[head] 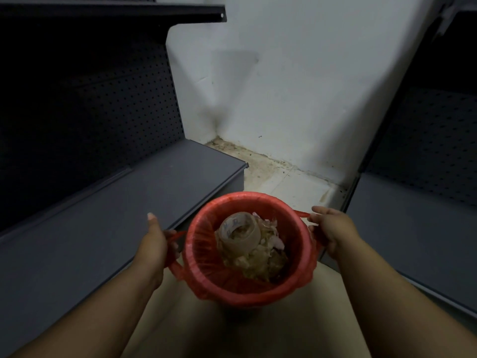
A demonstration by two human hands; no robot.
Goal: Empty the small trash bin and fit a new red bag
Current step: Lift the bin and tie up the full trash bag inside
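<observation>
A small round trash bin stands on the floor in the lower middle of the head view, lined with a red bag (204, 257) folded over its rim. Inside lies rubbish (251, 250): a crumpled paper cup on top of food scraps and tissue. My left hand (154, 241) grips the bag's left handle loop beside the bin. My right hand (329, 228) pinches the right handle loop at the rim. Both loops are pulled outward. The bin's own wall is hidden under the bag.
A dark grey shelf unit (129, 202) with a perforated back panel runs along the left. Another grey shelf (413, 228) stands on the right. A stained white wall (284, 99) closes the corner behind, with a dirty tiled floor (278, 179) between the shelves.
</observation>
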